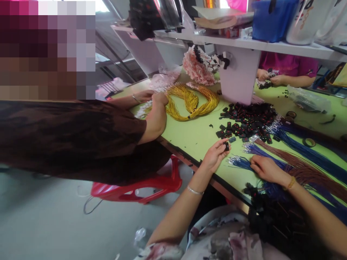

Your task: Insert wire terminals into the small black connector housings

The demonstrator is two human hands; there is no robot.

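Between the fingertips of my left hand (pixel 216 156) is a small black plastic connector housing (pixel 226 146), held just above the table near its front edge. My right hand (pixel 267 169) is closed at the blue wires (pixel 241 162), close behind their silvery crimped ends; whether it grips one wire or several is hidden. Beyond my hands lies a heap of black connector housings (pixel 252 119), some with red parts. Brown wires (pixel 282 153) and more blue wires (pixel 300 144) fan out to the right. Finished-looking black connectors (pixel 282 220) hang in a dark cluster by my lap.
A co-worker in dark clothes (pixel 67 141) sits at left on a red stool (pixel 135 189), hands at yellow wire bundles (pixel 187 101). Another person (pixel 290 70) works across the table. A shelf (pixel 244 43) with a blue bin (pixel 272 20) spans above. Tape rolls (pixel 309 142) lie at right.
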